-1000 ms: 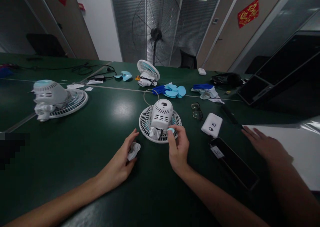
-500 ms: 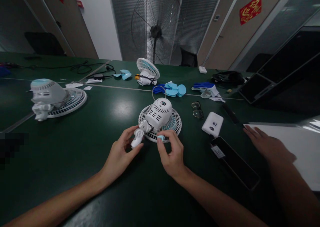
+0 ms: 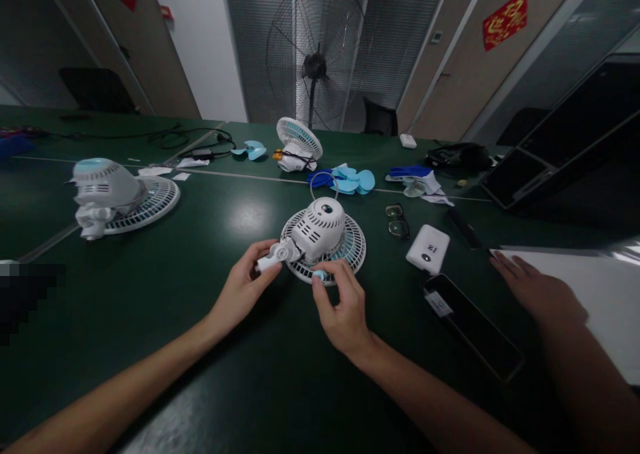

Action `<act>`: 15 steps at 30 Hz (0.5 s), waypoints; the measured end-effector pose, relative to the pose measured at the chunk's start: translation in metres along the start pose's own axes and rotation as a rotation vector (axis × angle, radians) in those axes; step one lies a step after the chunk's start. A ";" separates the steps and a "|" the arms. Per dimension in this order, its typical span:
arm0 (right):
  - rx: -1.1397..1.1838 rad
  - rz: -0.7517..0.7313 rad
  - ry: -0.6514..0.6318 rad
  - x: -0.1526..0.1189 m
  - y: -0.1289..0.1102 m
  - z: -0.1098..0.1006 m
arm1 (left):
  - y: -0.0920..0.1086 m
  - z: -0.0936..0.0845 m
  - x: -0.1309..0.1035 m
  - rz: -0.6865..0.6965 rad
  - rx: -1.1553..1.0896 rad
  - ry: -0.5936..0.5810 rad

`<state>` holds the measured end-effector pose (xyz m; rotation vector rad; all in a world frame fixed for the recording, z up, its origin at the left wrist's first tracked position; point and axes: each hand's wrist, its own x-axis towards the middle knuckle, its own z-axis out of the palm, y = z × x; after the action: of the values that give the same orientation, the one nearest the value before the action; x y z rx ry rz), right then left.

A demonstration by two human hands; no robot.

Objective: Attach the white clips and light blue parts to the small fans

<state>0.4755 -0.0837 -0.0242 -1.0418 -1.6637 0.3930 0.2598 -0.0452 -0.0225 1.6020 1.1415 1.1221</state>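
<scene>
Two parts are held: your right hand (image 3: 345,311) pinches a pale-blue knob (image 3: 319,276), your left hand (image 3: 241,286) grips a white bracket (image 3: 270,261) at the near left of the fan (image 3: 320,229), which lies grille-down. You appear to be lining bracket up with fan; the next move calls for steady alignment. Farther off lie light-blue blades (image 3: 357,181).

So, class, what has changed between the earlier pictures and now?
The left hand carried its white piece forward and rightward, up to the near fan, whose neck swung left. The right hand moved left with its light blue knob. Neither hand let go. The glasses and white device stayed put.
</scene>
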 end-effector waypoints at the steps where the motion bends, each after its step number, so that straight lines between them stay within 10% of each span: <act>1: 0.001 0.001 -0.007 0.000 0.000 0.000 | 0.000 0.002 0.000 0.010 0.002 -0.013; 15: 0.101 0.029 -0.121 0.002 0.008 -0.001 | 0.005 0.039 -0.025 -0.214 -0.497 0.022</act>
<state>0.4799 -0.0781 -0.0279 -0.9843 -1.7188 0.5621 0.2934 -0.0755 -0.0312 1.0623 0.9282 1.1697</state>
